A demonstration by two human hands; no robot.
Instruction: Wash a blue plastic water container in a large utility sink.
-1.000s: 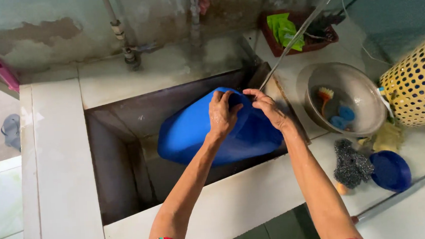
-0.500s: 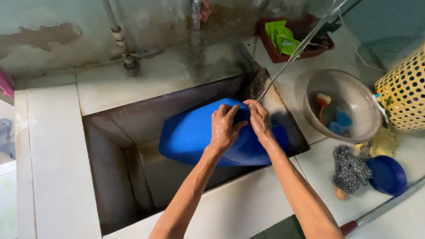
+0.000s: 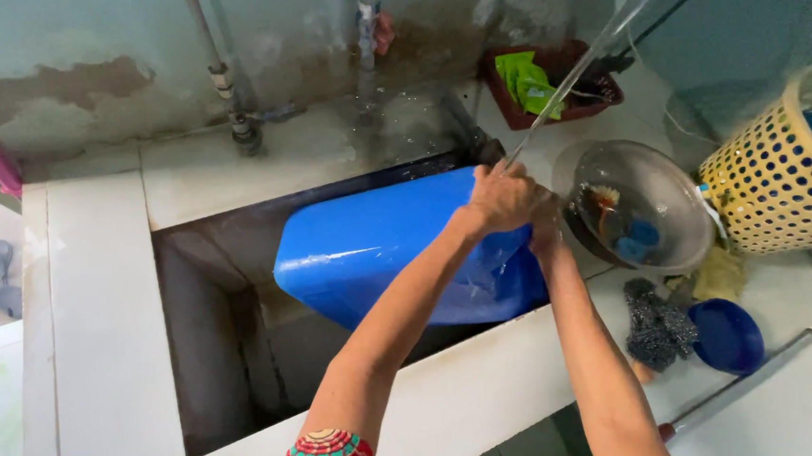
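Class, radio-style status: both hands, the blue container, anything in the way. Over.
Left hand and right hand gripping blue container at its right end. Container lying tilted over sink basin. Clear hose crosses just above hands.

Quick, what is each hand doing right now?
Left hand: closed, gripping the top end of the blue jug.
Right hand: on the jug too, mostly hidden, so its grip cannot be told.

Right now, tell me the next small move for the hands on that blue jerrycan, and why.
Probably steady the clear hose at the can's mouth. The blue jerrycan lies tilted across the concrete basin, the left hand and right hand both grip its upper right corner, and the hose runs down to that spot. The opening itself is hidden behind the hands.
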